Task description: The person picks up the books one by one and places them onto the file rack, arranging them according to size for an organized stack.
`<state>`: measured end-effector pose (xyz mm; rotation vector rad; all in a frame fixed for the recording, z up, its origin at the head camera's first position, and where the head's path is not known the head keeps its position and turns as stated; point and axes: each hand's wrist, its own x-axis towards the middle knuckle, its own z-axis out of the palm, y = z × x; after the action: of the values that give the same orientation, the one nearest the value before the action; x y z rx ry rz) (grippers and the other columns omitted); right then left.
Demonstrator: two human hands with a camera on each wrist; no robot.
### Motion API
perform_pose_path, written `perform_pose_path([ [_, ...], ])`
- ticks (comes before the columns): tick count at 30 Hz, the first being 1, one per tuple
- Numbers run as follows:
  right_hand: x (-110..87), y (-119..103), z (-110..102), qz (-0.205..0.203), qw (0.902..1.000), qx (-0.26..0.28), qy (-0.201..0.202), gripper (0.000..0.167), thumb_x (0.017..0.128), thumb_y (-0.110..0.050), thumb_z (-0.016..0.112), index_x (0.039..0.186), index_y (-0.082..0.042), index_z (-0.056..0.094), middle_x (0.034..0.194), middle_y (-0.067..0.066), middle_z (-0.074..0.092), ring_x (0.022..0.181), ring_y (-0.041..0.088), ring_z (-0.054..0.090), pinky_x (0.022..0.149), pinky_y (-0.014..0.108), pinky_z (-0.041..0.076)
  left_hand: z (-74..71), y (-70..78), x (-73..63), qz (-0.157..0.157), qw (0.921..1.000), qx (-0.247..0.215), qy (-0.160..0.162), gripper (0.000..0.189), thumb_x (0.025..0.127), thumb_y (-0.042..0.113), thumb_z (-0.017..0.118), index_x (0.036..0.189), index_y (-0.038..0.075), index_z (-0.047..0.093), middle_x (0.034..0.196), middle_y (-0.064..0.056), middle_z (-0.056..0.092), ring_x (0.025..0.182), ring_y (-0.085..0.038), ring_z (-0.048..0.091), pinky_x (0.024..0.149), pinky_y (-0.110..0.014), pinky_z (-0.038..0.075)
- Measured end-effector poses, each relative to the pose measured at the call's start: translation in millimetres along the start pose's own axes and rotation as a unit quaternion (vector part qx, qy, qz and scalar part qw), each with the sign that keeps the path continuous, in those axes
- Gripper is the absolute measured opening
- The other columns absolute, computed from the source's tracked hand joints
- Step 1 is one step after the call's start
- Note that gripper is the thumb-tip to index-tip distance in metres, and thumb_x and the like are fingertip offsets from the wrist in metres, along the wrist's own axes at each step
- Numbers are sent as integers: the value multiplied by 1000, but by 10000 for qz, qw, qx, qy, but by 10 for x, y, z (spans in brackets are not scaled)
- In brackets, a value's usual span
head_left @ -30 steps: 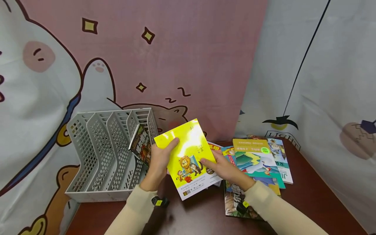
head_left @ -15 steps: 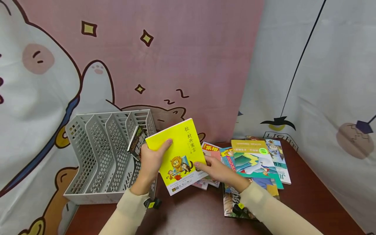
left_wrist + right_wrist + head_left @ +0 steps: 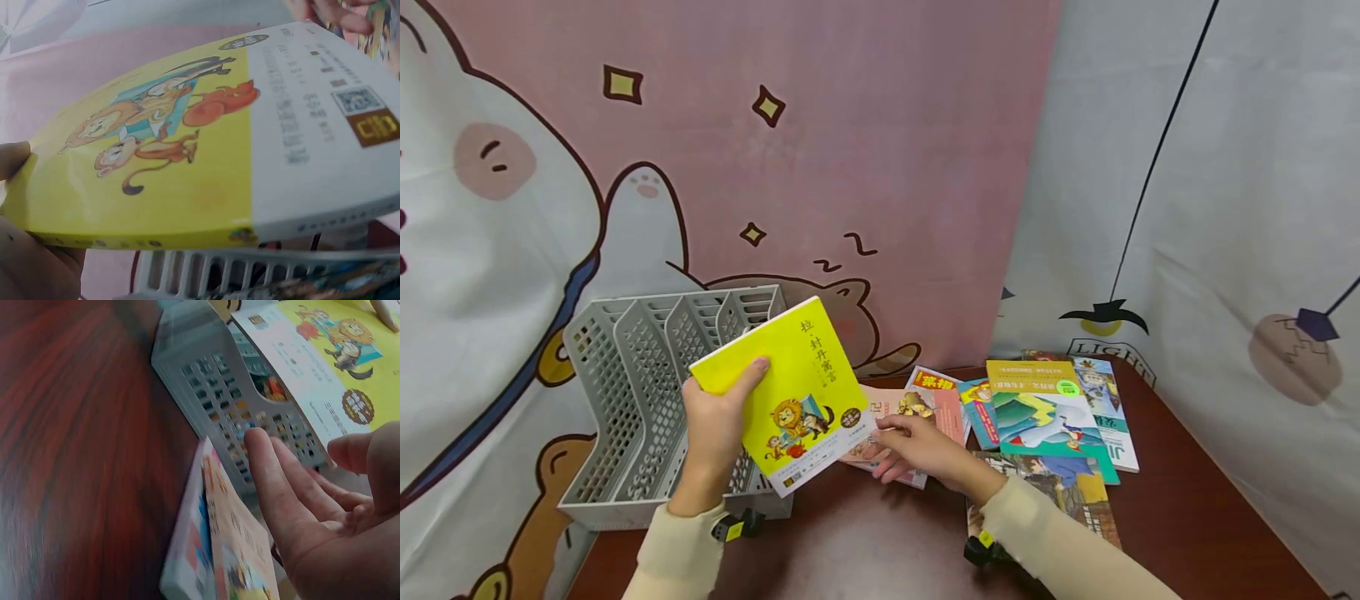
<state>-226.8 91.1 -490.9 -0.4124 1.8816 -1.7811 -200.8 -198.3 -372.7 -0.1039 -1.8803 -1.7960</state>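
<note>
"What does the head view show?"

"The left hand (image 3: 715,425) pinches the yellow book (image 3: 782,392) by its upper left edge, thumb across the cover. The book hangs tilted in front of the right part of the rack (image 3: 617,517). The right hand (image 3: 928,450) is at its lower right corner, over the pink book (image 3: 940,410)."

"What could go wrong?"

"With one edge held, the far corner has little support. I'd say it could swing or slip if that thumb eases."

"And the left wrist view?"

"Thumb on top, fingers under the spine, and rack slots visible past it. A dip there might knock the spine against the rack."

"The right wrist view?"

"Those fingers are straight, gripping nothing. The thumb is right by the yellow book's edge; I can't tell whether it touches. A careless sweep could shove the pink book, since the fingers are so near it."
</note>
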Motion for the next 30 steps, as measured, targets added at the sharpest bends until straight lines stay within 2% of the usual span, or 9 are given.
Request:
perform_pose_path([
  [4,65,5,217,50,9995,255,-167,47,114,-23,61,147,9,54,123,28,78,90,32,84,93,60,65,-134,15,-12,34,9996,221,197,24,96,20,89,108,2,78,82,0,83,66,-18,81,56,-31,65],
  [9,153,-16,495,98,9990,369,-251,38,113,-21,61,141,5,62,117,13,80,96,35,84,92,56,67,-277,13,-21,-23,9981,320,523,24,94,20,91,106,5,79,80,0,82,64,-16,80,54,-28,64],
  [14,283,-18,737,3,9993,339,-187,36,113,-20,62,143,0,63,129,15,77,106,44,82,93,56,67,-393,23,4,102,9969,321,710,23,93,19,91,105,5,78,81,-1,82,62,-15,79,52,-26,62],
  [17,388,-15,864,-116,9994,300,-96,43,112,-22,65,150,-3,60,140,18,72,113,46,79,95,55,67,-446,26,13,144,9956,493,779,24,94,20,91,107,5,78,82,1,82,63,-13,79,53,-26,62],
  [19,447,-22,941,-235,9996,150,-24,47,112,-26,67,153,-6,59,146,18,69,117,43,78,96,53,67,-481,27,22,152,9945,567,862,24,94,20,91,109,6,78,83,3,82,64,-12,79,54,-25,63],
  [22,513,-29,1039,-430,9983,-389,85,52,111,-35,68,158,-16,57,154,12,67,122,29,76,96,44,68,-535,33,32,131,9927,635,1016,25,94,22,91,110,7,78,84,4,82,64,-11,78,55,-24,62],
  [24,524,-39,1105,-498,9950,-845,200,53,110,-43,68,157,-21,58,157,5,66,132,26,71,106,44,63,-567,40,35,54,9924,565,1093,26,93,22,92,110,7,78,85,3,82,65,-11,78,56,-24,63],
  [29,571,-31,1262,-622,9867,-1460,363,52,108,-50,69,154,-27,60,152,0,69,141,21,64,118,42,52,-629,11,39,29,9922,416,1173,28,93,20,92,112,6,79,88,1,83,66,-12,79,57,-23,62],
  [30,587,-20,1282,-658,9862,-1475,364,53,108,-49,69,155,-27,59,151,1,69,139,20,65,116,40,53,-641,0,44,58,9923,382,1180,27,93,19,92,113,5,80,88,1,83,66,-12,79,56,-23,62],
])
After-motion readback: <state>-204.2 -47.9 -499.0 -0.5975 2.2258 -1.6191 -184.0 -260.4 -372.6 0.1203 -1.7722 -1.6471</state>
